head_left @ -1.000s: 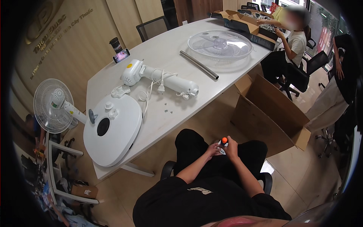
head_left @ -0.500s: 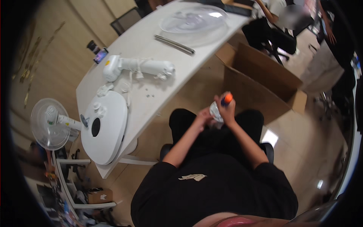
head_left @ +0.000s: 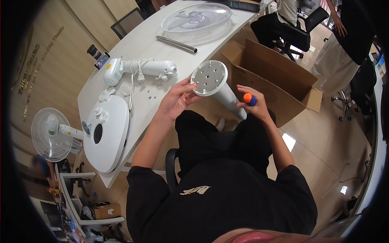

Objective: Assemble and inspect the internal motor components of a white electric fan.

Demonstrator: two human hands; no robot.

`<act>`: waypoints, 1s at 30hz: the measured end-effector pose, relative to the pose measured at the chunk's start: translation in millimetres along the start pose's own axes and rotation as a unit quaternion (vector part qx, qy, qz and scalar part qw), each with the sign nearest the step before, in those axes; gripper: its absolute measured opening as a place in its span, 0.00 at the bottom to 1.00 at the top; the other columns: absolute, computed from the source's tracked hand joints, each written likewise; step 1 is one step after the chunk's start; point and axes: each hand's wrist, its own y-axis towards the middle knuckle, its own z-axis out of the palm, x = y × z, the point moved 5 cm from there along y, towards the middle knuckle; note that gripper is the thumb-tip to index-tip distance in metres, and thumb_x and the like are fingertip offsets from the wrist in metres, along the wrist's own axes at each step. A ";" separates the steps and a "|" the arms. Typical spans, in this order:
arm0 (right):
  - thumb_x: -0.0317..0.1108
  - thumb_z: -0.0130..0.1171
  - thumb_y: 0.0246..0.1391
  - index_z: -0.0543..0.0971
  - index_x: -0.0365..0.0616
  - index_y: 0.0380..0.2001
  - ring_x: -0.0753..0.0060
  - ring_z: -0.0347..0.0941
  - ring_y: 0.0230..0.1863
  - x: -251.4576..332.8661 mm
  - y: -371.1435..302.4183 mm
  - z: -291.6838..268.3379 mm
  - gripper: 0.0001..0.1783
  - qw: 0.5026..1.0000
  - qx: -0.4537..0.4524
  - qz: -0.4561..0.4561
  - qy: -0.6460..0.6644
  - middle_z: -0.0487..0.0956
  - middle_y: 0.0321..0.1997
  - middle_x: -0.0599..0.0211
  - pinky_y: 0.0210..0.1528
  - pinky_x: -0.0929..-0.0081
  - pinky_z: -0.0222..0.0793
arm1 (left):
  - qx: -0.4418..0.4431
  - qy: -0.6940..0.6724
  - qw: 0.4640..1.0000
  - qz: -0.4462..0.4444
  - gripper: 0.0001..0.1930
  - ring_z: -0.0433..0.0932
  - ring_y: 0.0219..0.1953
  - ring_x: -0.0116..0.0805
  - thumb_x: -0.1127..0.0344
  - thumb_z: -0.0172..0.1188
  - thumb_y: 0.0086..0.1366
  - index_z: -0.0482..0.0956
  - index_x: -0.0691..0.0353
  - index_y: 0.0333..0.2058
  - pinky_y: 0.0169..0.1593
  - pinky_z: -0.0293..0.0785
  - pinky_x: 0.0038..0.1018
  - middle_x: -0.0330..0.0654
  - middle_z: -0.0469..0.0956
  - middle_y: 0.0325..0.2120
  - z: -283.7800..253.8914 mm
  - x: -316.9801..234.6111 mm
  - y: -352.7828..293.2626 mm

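Observation:
My left hand [head_left: 175, 99] holds the rim of a flared white fan pole [head_left: 230, 103], its fingers wrapped at the edge. The pole slants over my lap, with its round, holed end plate [head_left: 208, 77] facing up. In my right hand [head_left: 259, 108] is a screwdriver [head_left: 249, 99] with an orange and blue handle; its shaft is hidden. That hand is beside the pole's lower part, and I cannot tell if it touches it. On the table, a white fan base [head_left: 115, 137] carries small white fittings [head_left: 101, 115]. Several loose screws [head_left: 150, 96] lie near it.
A white fan motor unit [head_left: 156, 68] with its cord, a metal tube [head_left: 176, 43], a clear fan grille [head_left: 198, 18] and a propped phone [head_left: 102, 60] are on the white table [head_left: 142, 117]. An open cardboard box [head_left: 267, 83] stands ahead right. Other people are beyond it.
The white pole has come up from my lap, its end plate now turned upward. My left hand has moved up and left with its rim; my right hand has shifted slightly right with the screwdriver.

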 end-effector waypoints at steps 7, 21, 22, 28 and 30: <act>0.34 0.82 0.32 0.80 0.39 0.51 0.64 0.81 0.46 18.4 20.2 13.2 0.37 0.996 0.079 0.033 0.020 0.84 0.46 0.60 0.55 0.71 0.71 | 0.014 -0.033 0.999 0.041 0.23 0.82 0.49 0.32 0.69 0.58 0.68 0.69 0.68 0.60 0.52 0.83 0.27 0.43 0.79 0.50 21.2 -36.8 -8.0; 0.42 0.76 0.41 0.81 0.36 0.50 0.79 0.77 0.31 56.3 125.9 41.7 0.32 0.985 0.140 0.086 0.062 0.83 0.29 0.63 0.41 0.78 0.74 | -0.108 0.134 0.978 0.115 0.26 0.82 0.49 0.39 0.55 0.55 0.73 0.68 0.67 0.62 0.50 0.81 0.27 0.51 0.77 0.53 -104.4 -132.7 26.6; 0.43 0.75 0.42 0.82 0.36 0.47 0.80 0.76 0.30 57.9 140.3 47.5 0.30 0.983 0.148 0.094 0.062 0.83 0.28 0.64 0.41 0.78 0.73 | -0.145 0.191 0.962 0.132 0.25 0.82 0.48 0.37 0.55 0.55 0.73 0.69 0.65 0.61 0.50 0.81 0.27 0.50 0.78 0.53 -127.2 -151.8 28.4; 0.47 0.75 0.44 0.81 0.35 0.33 0.80 0.70 0.28 24.6 214.4 88.0 0.24 0.976 0.188 0.108 0.015 0.78 0.24 0.68 0.39 0.77 0.71 | -0.412 0.425 0.788 0.169 0.16 0.83 0.30 0.28 0.56 0.59 0.69 0.80 0.61 0.48 0.32 0.79 0.24 0.43 0.83 0.37 -373.4 -280.1 40.4; 0.48 0.76 0.44 0.80 0.36 0.28 0.81 0.68 0.27 8.9 238.3 100.8 0.24 0.967 0.209 0.146 0.019 0.76 0.23 0.70 0.36 0.77 0.68 | -0.467 0.633 0.614 0.060 0.15 0.84 0.33 0.35 0.59 0.57 0.69 0.80 0.58 0.49 0.37 0.81 0.31 0.46 0.83 0.39 -461.0 -315.5 44.8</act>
